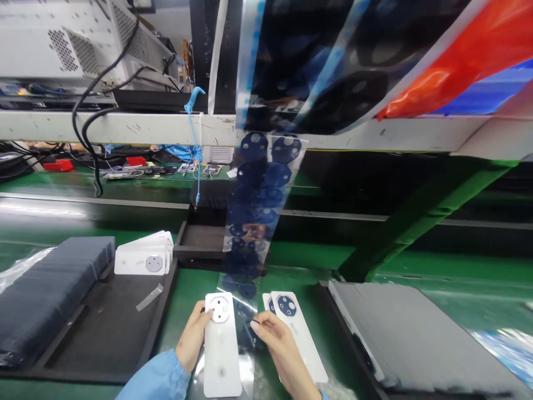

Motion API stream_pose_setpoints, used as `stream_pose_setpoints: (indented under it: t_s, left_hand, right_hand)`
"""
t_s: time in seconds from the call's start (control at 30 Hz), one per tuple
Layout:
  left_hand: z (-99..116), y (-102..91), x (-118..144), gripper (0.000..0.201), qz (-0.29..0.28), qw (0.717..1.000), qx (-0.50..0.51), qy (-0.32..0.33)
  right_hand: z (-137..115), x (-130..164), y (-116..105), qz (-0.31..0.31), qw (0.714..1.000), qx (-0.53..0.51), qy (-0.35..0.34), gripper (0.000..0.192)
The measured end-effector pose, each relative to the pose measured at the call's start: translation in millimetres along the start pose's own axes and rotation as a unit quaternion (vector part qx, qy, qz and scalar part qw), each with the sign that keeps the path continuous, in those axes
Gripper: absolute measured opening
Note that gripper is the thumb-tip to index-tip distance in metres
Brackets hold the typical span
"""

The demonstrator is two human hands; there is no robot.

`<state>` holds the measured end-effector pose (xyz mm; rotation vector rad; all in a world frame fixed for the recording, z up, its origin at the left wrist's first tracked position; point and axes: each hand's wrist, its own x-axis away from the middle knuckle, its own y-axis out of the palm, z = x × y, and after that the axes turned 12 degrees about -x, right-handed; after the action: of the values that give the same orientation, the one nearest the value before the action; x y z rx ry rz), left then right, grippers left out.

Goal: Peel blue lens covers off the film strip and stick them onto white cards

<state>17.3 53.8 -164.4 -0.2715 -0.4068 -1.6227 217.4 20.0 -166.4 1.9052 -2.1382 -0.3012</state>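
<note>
- Green bench (pixel 300 261), glossy.
- Left: black tray (pixel 104 333) with dark stack (pixel 50 289), white cards (pixel 144 255), clear strip (pixel 150 297).
- Centre: small black tray (pixel 200 241); white plate (pixel 220 344); second plate (pixel 297 333) just beside.
- Right: grey tray (pixel 416 333).

We see our two bare hands, the left hand (pixel 192 340) with a light blue fabric sleeve (pixel 156 380), the right hand (pixel 278 345) ungloved too
</note>
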Motion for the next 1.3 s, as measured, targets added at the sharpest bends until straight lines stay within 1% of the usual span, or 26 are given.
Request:
stream_pose_setpoints:
  t_s: [0.07, 0.17, 0.27, 0.37, 0.47, 0.83, 1.1, 1.3]
  left_hand:
    - [-3.8, 5.2, 3.8, 0.044, -0.027, 0.999, -0.018, 0.006]
    - [-7.1, 13.5, 11.9, 0.050, -0.079, 0.996, -0.039, 0.021]
    - [-8.1, 19.4, 20.7, 0.054, -0.122, 0.991, -0.048, 0.034]
    - [-8.4, 22.3, 27.1, 0.057, -0.144, 0.987, -0.051, 0.043]
    - [-8.6, 22.5, 29.8, 0.059, -0.154, 0.985, -0.056, 0.051]
    - [-9.6, 21.4, 32.1, 0.055, -0.175, 0.981, -0.058, 0.065]
    - [-11.0, 22.6, 34.3, 0.052, -0.160, 0.983, -0.057, 0.070]
    - [-11.1, 23.9, 35.2, 0.054, -0.160, 0.983, -0.056, 0.074]
  right_hand:
    - [1.6, 1.8, 7.0, 0.040, 0.999, -0.027, 0.019, 0.040]
    - [3.6, 4.5, 16.6, 0.076, 0.995, -0.050, 0.038, 0.043]
    - [6.3, 6.3, 20.2, 0.102, 0.992, -0.057, 0.038, 0.043]
    - [10.0, 7.5, 19.8, 0.119, 0.991, -0.053, 0.026, 0.043]
    - [13.7, 8.1, 19.0, 0.127, 0.991, -0.042, 0.016, 0.044]
    - [19.7, 9.9, 16.4, 0.131, 0.991, -0.020, 0.010, 0.045]
    - [16.4, 12.0, 20.0, 0.136, 0.991, -0.019, 0.009, 0.044]
    - [16.9, 11.7, 19.6, 0.141, 0.990, -0.023, 0.006, 0.042]
